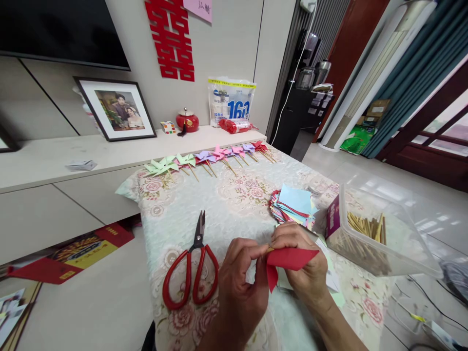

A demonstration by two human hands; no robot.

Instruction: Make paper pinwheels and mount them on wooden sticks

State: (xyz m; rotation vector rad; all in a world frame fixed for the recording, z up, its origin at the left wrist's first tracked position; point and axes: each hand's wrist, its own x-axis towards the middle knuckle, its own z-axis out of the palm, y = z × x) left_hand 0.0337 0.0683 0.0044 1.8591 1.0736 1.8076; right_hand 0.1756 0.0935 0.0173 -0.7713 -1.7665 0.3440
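A folded piece of red paper (pixel 290 258) is held up between my two hands, above the near part of the table. My right hand (pixel 303 263) grips it from behind, with fingers curled over its top edge. The fingertips of my left hand (pixel 244 273) are pinched at the paper's left edge, where a small tan tip (pixel 270 249) shows; what that tip belongs to is hidden. Left of my left hand lie red-handled scissors (pixel 197 263), blades apart and pointing away. Beyond my right hand sits a stack of coloured paper squares (pixel 294 201).
A clear plastic box (pixel 395 243) of thin wooden sticks (pixel 365 229) stands on the right. Paper pinwheels on sticks (pixel 221 155) line the far edge of the flowered tablecloth (pixel 234 209). Behind, a cabinet (pixel 47 156) holds a framed photo (pixel 117 109), a red pot (pixel 187 121) and packages.
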